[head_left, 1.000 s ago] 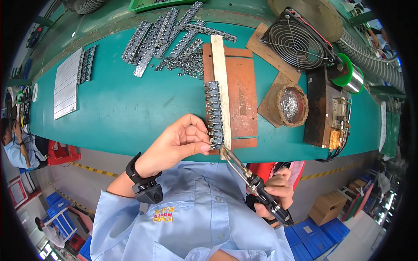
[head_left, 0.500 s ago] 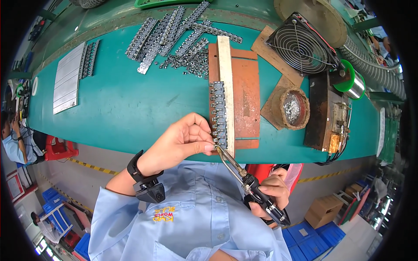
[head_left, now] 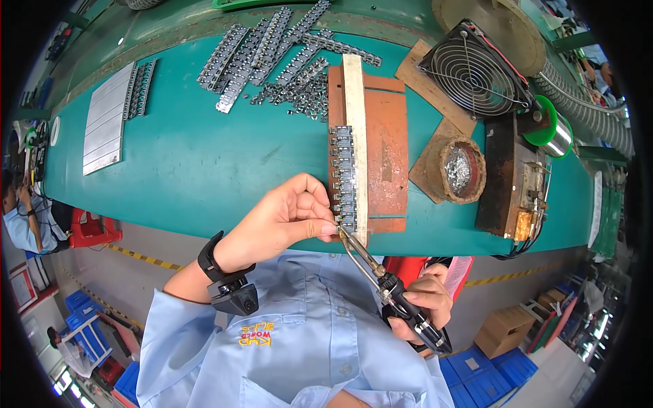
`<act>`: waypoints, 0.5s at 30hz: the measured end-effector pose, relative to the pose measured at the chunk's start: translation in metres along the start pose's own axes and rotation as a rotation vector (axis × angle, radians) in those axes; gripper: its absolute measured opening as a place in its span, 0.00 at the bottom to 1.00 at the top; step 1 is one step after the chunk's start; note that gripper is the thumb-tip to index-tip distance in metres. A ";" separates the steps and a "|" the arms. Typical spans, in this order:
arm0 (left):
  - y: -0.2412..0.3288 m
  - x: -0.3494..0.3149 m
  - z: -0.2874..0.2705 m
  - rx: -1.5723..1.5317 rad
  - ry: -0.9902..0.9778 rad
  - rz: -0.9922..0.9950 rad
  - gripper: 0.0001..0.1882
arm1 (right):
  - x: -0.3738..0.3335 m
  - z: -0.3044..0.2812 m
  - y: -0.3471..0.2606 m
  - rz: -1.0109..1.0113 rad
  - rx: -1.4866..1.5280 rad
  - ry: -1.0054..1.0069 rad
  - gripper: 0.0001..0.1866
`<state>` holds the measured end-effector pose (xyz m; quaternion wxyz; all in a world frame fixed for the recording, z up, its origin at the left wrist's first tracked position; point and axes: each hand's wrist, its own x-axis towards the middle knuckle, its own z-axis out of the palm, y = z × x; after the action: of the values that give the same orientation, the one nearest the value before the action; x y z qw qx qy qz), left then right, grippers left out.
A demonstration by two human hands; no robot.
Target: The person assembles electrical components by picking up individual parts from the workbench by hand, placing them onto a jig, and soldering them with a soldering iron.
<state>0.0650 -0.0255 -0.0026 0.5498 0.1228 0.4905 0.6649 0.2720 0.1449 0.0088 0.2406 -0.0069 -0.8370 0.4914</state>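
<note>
Green bench (head_left: 224,163) | fan (head_left: 469,71), bowl (head_left: 435,170) near board (head_left: 388,146) | right hand (head_left: 431,299) gripping soldering iron (head_left: 389,283) | left hand (head_left: 296,212) at strip (head_left: 345,173), grip unclear

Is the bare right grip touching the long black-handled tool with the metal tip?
Touching. The head view shows the bare right grip closed around the long black-handled tool, skin directly against its handle.

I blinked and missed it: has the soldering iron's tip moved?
Yes: the soldering iron's tip has shifted left against the brown board, closer to the left hand.
</note>
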 end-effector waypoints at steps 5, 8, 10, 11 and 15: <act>0.000 0.000 0.000 0.009 -0.003 0.007 0.12 | -0.006 0.001 0.002 0.000 0.017 0.048 0.22; -0.001 0.001 -0.001 0.013 -0.006 0.004 0.12 | -0.007 0.002 0.002 -0.008 0.038 0.099 0.22; -0.001 0.000 -0.001 0.013 -0.003 0.005 0.12 | -0.007 0.001 0.003 -0.013 0.033 0.062 0.22; -0.002 0.000 -0.001 0.014 -0.001 0.005 0.12 | -0.007 0.001 0.004 -0.016 0.029 0.043 0.22; -0.002 0.000 -0.001 0.014 0.002 0.010 0.12 | -0.007 0.001 0.004 -0.028 0.024 0.036 0.22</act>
<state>0.0658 -0.0263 -0.0042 0.5451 0.1282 0.4950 0.6644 0.2768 0.1443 0.0017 0.2623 -0.0012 -0.8265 0.4980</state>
